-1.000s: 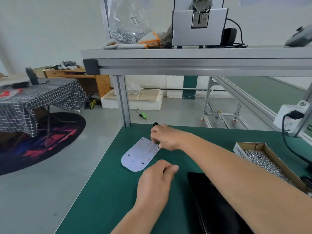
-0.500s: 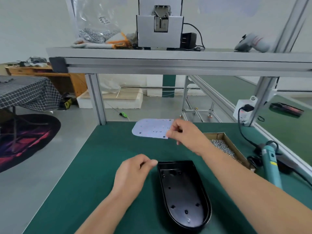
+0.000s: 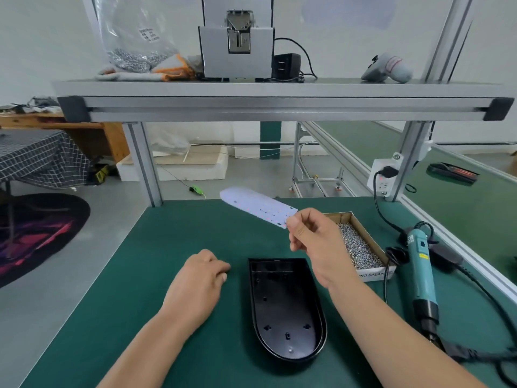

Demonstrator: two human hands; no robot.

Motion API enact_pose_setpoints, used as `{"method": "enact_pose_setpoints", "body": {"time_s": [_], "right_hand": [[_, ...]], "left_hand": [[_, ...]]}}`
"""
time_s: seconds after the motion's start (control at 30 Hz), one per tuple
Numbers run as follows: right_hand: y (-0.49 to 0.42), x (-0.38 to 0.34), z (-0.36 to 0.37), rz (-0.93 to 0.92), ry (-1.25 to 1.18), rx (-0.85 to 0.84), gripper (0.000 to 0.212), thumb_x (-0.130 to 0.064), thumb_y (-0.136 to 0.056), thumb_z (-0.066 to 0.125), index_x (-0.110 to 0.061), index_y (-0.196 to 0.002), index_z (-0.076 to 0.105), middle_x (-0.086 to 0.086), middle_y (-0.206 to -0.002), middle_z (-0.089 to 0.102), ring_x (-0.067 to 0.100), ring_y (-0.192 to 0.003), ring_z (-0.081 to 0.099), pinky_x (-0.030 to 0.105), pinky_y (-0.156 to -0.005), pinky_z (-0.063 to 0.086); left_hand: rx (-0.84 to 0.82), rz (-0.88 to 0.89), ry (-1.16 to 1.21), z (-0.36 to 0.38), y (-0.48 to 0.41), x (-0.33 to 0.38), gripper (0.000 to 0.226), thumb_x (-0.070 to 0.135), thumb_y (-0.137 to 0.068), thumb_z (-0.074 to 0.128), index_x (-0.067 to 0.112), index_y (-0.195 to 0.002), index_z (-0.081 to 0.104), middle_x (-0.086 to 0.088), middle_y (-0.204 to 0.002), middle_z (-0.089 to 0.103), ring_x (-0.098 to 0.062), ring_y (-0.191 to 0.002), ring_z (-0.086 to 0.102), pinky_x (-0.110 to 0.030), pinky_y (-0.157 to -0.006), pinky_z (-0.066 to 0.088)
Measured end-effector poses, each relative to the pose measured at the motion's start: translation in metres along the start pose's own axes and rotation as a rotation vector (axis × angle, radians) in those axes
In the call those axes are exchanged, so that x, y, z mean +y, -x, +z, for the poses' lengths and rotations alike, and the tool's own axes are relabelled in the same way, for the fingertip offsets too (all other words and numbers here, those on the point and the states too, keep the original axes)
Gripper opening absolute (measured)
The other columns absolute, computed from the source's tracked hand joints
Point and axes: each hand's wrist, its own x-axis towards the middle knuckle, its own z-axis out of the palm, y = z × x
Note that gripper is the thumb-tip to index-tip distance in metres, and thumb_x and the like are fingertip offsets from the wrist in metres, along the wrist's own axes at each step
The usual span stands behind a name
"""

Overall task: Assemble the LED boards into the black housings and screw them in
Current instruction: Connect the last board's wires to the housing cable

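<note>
My right hand (image 3: 313, 242) pinches the straight end of a white LED board (image 3: 256, 206) and holds it in the air, tilted, above the far half of the green bench. An empty black housing (image 3: 285, 309) lies open side up on the bench below it, rounded end toward me. My left hand (image 3: 200, 284) rests on the mat just left of the housing with its fingers loosely curled and nothing in it. A cardboard box of screws (image 3: 358, 247) sits to the right of my right hand. A teal electric screwdriver (image 3: 421, 273) lies further right.
The screwdriver's black cable (image 3: 489, 301) loops over the bench's right side. A socket block (image 3: 384, 177) hangs on the right frame post. An aluminium shelf (image 3: 279, 107) spans overhead, carrying a screw feeder (image 3: 237, 49) and a bag of screws (image 3: 131, 51). The bench's left edge drops to the floor.
My right hand lifted the LED board off the mat at the left and carried it right, over the housing; it now tilts. My view swung right. My left hand stayed beside the housing.
</note>
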Motion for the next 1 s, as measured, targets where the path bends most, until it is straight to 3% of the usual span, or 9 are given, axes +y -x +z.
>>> {"method": "enact_pose_setpoints", "body": {"time_s": [0.13,0.2,0.27,0.43,0.63,0.77,0.83,0.93,1.0], "right_hand": [[0.003,-0.006,-0.006,-0.106,0.256,-0.049,0.018,-0.03,-0.092,0.075,-0.021,-0.083,0.062,-0.004,-0.071,0.059,0.014,-0.062,0.055,0.024,-0.065,0.049],[0.007,-0.008,-0.004,-0.141,0.386,-0.107,0.017,-0.034,-0.09,0.075,-0.027,-0.084,0.061,-0.013,-0.074,0.059,0.007,-0.066,0.054,0.018,-0.066,0.045],[0.012,-0.01,0.0,-0.165,0.441,-0.186,0.016,-0.03,-0.09,0.076,-0.029,-0.085,0.061,-0.017,-0.077,0.06,0.001,-0.07,0.052,0.015,-0.068,0.042],[0.021,-0.028,0.004,-0.181,0.454,-0.408,0.019,-0.016,-0.092,0.078,-0.027,-0.087,0.064,-0.017,-0.079,0.062,-0.001,-0.072,0.051,0.012,-0.071,0.041],[0.032,-0.047,0.017,-0.172,0.344,-0.543,0.013,-0.024,-0.093,0.078,-0.027,-0.086,0.067,-0.011,-0.077,0.062,0.008,-0.07,0.051,0.021,-0.068,0.045],[0.034,-0.056,0.022,-0.212,0.269,-0.521,0.024,-0.05,-0.088,0.081,-0.031,-0.097,0.07,0.003,-0.09,0.064,0.021,-0.072,0.049,0.034,-0.069,0.045],[0.034,-0.057,0.019,-0.244,0.337,-0.472,0.05,-0.069,-0.086,0.072,-0.03,-0.117,0.07,-0.011,-0.093,0.066,0.017,-0.073,0.047,0.028,-0.071,0.043],[0.034,-0.056,0.013,-0.296,0.463,-0.499,0.089,-0.086,-0.081,0.055,-0.021,-0.143,0.062,-0.013,-0.136,0.064,0.017,-0.121,0.054,0.025,-0.1,0.042],[0.035,-0.053,0.015,-0.253,0.483,-0.524,0.076,-0.068,-0.083,0.073,-0.017,-0.138,0.065,-0.002,-0.145,0.058,0.016,-0.148,0.035,0.03,-0.12,0.033]], "left_hand": [[0.371,-0.109,0.208,-0.016,0.004,0.003,0.031,0.006,-0.102,0.052,0.025,-0.115,0.074,0.01,-0.114,0.061,-0.018,-0.113,0.06,-0.033,-0.094,0.046],[0.641,-0.078,0.286,-0.032,0.007,0.007,0.024,0.011,-0.102,0.051,0.025,-0.113,0.067,0.012,-0.115,0.058,-0.016,-0.115,0.054,-0.035,-0.097,0.042],[0.683,0.008,0.356,-0.042,0.01,0.012,0.027,0.026,-0.102,0.048,0.026,-0.124,0.063,0.015,-0.126,0.056,-0.011,-0.125,0.049,-0.031,-0.105,0.038],[0.309,0.14,0.357,-0.047,0.017,0.02,0.06,0.065,-0.1,0.042,0.036,-0.152,0.052,0.036,-0.152,0.042,0.008,-0.148,0.029,-0.018,-0.117,0.022],[-0.064,0.131,0.61,-0.054,0.021,0.026,0.044,0.076,-0.084,0.06,0.057,-0.123,0.07,0.015,-0.116,0.073,-0.004,-0.107,0.069,-0.022,-0.09,0.052],[-0.327,0.051,1.071,-0.06,0.027,0.022,0.042,0.051,-0.084,0.08,0.017,-0.108,0.077,-0.011,-0.1,0.076,-0.021,-0.079,0.07,-0.028,-0.068,0.056],[-0.333,0.016,1.298,-0.062,0.03,0.021,0.039,0.032,-0.083,0.083,0.003,-0.106,0.071,-0.023,-0.1,0.073,-0.029,-0.075,0.072,-0.035,-0.064,0.059],[-0.354,0.053,1.479,-0.064,0.034,0.022,0.04,0.025,-0.083,0.085,0.001,-0.109,0.066,-0.026,-0.101,0.071,-0.032,-0.074,0.074,-0.039,-0.065,0.062],[-0.408,0.084,1.544,-0.064,0.035,0.022,0.049,0.028,-0.08,0.093,0.003,-0.111,0.064,-0.026,-0.103,0.07,-0.033,-0.077,0.074,-0.04,-0.066,0.062]]}}
